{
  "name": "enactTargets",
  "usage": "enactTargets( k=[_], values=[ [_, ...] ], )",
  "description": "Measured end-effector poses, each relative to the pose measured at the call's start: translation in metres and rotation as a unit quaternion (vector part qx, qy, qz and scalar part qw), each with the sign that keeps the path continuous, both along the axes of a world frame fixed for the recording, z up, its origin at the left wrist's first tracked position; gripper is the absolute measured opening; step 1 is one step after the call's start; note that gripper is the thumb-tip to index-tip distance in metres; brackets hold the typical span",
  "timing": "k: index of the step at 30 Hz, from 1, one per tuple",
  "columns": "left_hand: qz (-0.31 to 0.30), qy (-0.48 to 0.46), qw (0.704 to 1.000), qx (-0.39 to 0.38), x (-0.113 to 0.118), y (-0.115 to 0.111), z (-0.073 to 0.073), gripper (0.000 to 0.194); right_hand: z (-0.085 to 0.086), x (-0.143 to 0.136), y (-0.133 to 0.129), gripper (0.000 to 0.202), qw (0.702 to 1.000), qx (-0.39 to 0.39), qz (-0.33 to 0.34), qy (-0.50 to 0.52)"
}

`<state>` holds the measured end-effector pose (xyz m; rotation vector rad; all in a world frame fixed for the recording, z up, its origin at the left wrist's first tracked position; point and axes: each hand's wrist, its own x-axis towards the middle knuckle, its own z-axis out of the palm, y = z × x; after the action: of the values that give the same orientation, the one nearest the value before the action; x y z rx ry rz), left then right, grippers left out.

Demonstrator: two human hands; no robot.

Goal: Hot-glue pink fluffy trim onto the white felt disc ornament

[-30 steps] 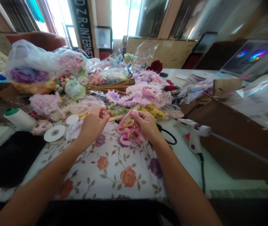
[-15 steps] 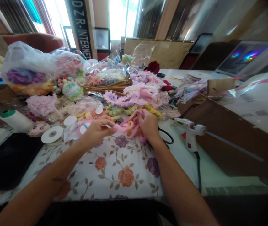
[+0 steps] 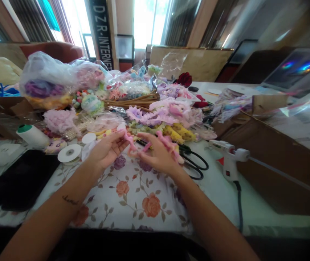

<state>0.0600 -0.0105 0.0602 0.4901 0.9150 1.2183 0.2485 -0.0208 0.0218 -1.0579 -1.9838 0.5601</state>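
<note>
A soft pink fuzzy cord [image 3: 130, 140] runs between my two hands, above the flowered cloth [image 3: 133, 199]. Its upper end is pinched between the thumb and fingers of my left hand [image 3: 107, 150], palm partly turned up. My right hand [image 3: 157, 154] curves around the cord's other part, with thumb and forefinger apart and a stretch of pink showing in the gap. Behind that hand, more of the pink and peach looped bundle [image 3: 171, 145] sticks out to the right; the hand's other fingers are hidden. Black-handled scissors [image 3: 198, 165] lie just right of my right hand.
A white hot glue gun [image 3: 229, 157] stands at right beside a cardboard box [image 3: 280, 174]. At left are a ribbon spool [image 3: 69, 153], a thread cone [image 3: 32, 136] and a black tablet-like slab [image 3: 21, 181]. Bagged flowers and trims [image 3: 111, 90] pile up across the back.
The right hand has opened its thumb and forefinger and turned, showing more of the scissors. The left hand has turned palm up and raised the cord's end. The view has shifted slightly left.
</note>
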Motion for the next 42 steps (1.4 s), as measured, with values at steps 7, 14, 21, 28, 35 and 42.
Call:
enactTargets(
  k=[7,14,21,28,35,42],
  values=[
    [0.040,0.005,0.995,0.093,0.008,-0.002,0.007,0.007,-0.001,-0.004,-0.002,0.023,0.961,-0.224,0.072,0.148],
    [0.104,0.155,0.968,0.167,-0.006,-0.001,-0.006,0.021,-0.001,0.004,0.007,0.023,0.964,-0.210,0.005,0.163],
    [0.045,0.260,0.948,0.177,-0.016,-0.004,-0.010,0.016,-0.002,0.009,0.009,0.021,0.987,-0.122,-0.107,0.019],
    [-0.086,0.358,0.907,0.204,-0.053,-0.018,-0.031,0.025,0.005,0.032,0.018,0.038,0.978,-0.020,-0.205,-0.024],
    [-0.332,0.475,0.796,0.175,-0.061,-0.030,-0.033,0.020,0.036,0.072,0.007,0.020,0.990,-0.065,-0.123,-0.035],
    [-0.353,0.629,0.646,0.249,-0.048,-0.030,-0.029,0.016,0.060,0.104,-0.009,0.030,0.956,-0.236,0.117,-0.131]
  ],
)
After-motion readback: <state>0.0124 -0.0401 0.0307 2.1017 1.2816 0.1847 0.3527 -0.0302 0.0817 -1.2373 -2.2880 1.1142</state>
